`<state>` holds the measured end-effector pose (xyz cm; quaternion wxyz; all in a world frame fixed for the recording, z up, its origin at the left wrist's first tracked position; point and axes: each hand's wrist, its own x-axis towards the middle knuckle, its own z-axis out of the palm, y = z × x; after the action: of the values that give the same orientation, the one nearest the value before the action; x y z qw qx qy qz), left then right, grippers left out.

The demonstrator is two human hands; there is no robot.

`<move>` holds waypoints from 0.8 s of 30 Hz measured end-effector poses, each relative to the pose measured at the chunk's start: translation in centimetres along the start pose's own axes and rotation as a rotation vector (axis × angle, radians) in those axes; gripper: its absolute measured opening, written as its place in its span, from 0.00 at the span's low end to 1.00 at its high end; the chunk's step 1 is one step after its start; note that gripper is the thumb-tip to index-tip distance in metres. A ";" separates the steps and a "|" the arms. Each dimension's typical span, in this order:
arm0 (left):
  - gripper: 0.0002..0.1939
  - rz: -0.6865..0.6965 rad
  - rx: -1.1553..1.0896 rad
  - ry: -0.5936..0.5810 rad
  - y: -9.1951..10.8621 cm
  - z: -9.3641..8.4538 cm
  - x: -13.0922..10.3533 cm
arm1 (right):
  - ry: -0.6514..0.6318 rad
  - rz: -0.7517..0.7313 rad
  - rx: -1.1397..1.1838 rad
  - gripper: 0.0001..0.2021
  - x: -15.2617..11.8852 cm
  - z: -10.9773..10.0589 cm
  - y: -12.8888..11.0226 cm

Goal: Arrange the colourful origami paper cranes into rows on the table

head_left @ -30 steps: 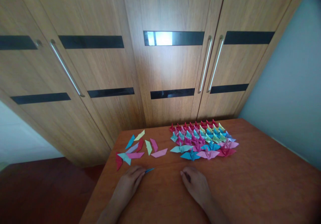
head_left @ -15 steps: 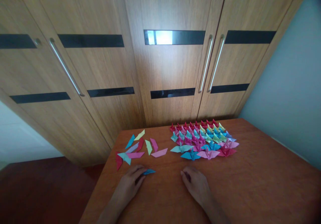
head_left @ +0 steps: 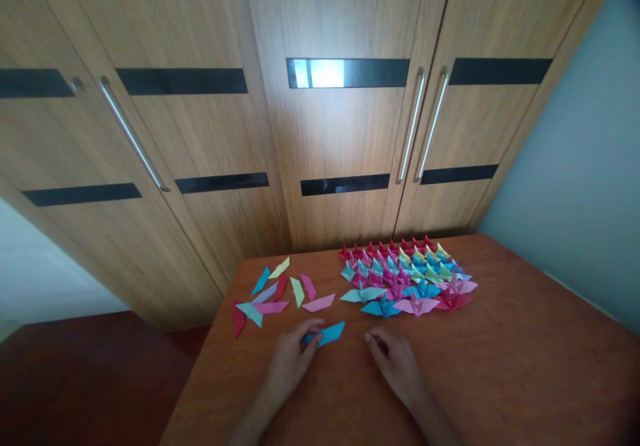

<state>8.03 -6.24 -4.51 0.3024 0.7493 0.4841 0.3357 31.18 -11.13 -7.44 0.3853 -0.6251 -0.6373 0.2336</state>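
Between the thumb and fingers of my left hand (head_left: 295, 356) is a blue folded paper piece (head_left: 332, 334), a slanted flat strip with its right end sticking out. Its left end is hidden by the fingers. My right hand (head_left: 395, 359) rests a short way to the right, apart from the paper, its fingers curled in; whether anything is inside them I cannot make out. Beyond the right hand stand rows of folded paper cranes (head_left: 417, 305) in red, pink, blue, green and yellow.
Several flat folded paper pieces (head_left: 319, 303) in mixed colours lie scattered at the table's left, some overlapping. The brown table (head_left: 520, 359) meets a wooden wardrobe (head_left: 345, 223) behind, with metal handles (head_left: 431, 126). A pale wall (head_left: 575, 199) rises at the right.
My left hand has moved right, bringing the blue folded paper closer to my right hand and showing more of its flat side. My right hand has barely shifted.
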 end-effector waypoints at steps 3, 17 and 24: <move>0.13 0.039 -0.086 -0.138 2.4 3.1 0.5 | 0.034 0.037 0.196 0.17 0.0 -0.5 0.2; 0.20 0.351 0.297 -0.256 4.6 7.3 -0.8 | 0.010 0.004 -0.115 0.10 0.7 -1.9 2.3; 0.22 0.434 0.447 -0.393 5.9 7.4 -2.1 | 0.121 0.009 -0.359 0.12 0.6 -2.2 3.2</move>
<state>16.34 -11.24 -4.71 0.1401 0.9323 0.3081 0.1274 34.93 -10.62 -8.52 0.3040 -0.6995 -0.6418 0.0799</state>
